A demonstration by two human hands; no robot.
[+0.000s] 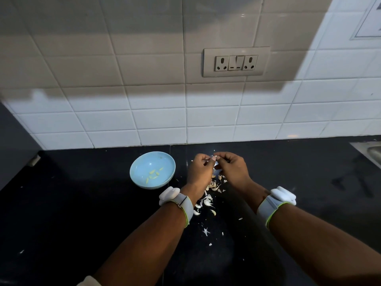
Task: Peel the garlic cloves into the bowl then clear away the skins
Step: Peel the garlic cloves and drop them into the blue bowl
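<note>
A black glossy desk (299, 182) meets a wall (123, 69) of white rectangular tiles. A double socket (236, 62) with switches sits in the wall. Shadow covers the upper tiles; the lower rows are brightly lit. A steel sink (371, 153) edge shows at right.

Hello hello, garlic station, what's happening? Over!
Left hand and right hand pinching one garlic clove, mid-peel. Blue bowl holds a few peeled cloves. Skins litter the counter. Nothing in the way.
</note>
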